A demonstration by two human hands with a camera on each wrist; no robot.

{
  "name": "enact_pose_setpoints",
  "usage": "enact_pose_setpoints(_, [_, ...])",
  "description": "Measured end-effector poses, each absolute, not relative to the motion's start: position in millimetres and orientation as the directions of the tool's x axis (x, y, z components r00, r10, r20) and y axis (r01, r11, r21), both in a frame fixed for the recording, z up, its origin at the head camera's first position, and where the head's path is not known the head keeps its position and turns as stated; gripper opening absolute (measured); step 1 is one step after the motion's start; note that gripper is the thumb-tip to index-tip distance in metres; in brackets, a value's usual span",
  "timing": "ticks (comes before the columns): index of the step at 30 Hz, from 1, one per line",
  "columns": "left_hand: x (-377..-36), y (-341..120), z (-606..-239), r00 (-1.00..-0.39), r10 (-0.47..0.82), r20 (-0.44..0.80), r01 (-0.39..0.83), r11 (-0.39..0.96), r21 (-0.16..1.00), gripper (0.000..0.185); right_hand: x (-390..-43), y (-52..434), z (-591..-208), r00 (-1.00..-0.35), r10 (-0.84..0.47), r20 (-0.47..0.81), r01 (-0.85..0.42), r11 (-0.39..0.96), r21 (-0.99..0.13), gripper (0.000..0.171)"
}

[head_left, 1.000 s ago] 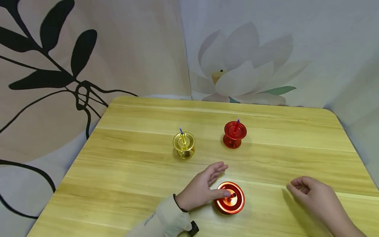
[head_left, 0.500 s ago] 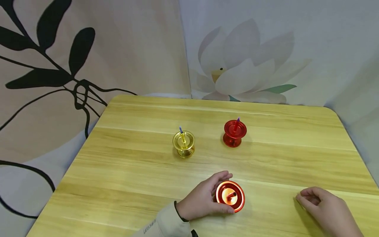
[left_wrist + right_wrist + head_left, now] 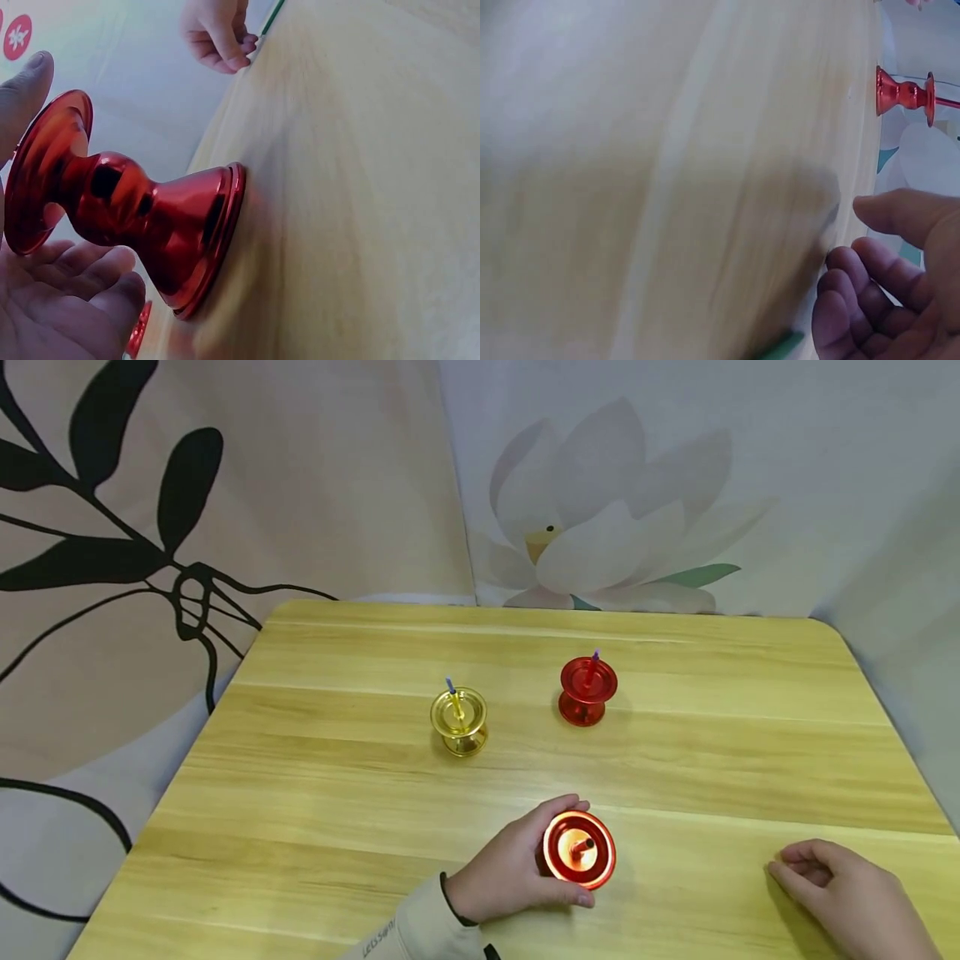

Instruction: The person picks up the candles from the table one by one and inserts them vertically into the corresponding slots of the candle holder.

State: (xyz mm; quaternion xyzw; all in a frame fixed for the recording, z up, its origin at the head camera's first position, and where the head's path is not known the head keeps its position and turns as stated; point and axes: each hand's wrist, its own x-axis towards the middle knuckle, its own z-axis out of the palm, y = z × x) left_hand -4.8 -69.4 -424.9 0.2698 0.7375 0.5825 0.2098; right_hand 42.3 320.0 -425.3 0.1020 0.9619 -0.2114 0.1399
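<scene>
**Left hand cupped round the near red spool**

Far left on the wooden table (image 3: 315,827), a gold spool (image 3: 458,720) stood upright with a blue-tipped stick in it. Nearer the person, the left hand (image 3: 504,864) curled round the near red spool (image 3: 578,850), thumb and fingers wrapping its waist, its base flat on the table. Behind it stood a second red spool (image 3: 587,690), well apart. At the right, the right hand (image 3: 851,893) rested on the table, fingers loosely curled; it seemed to hold nothing, though the wrist view was blurred.
</scene>
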Motion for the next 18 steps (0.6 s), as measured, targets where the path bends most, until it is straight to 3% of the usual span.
enact_pose_setpoints(7, [-6,-70,-425,-0.765,0.644,-0.014,0.091,0.128,0.988,0.091,44,333,-427,-0.934,0.158,-0.321,0.271,0.898,-0.347,0.043])
enact_pose_setpoints(18, [-6,-69,-426,-0.766,0.642,-0.015,0.092,0.132,0.987,0.088,54,353,-433,-0.944,0.177,-0.279,0.267,0.906,-0.328,0.038])
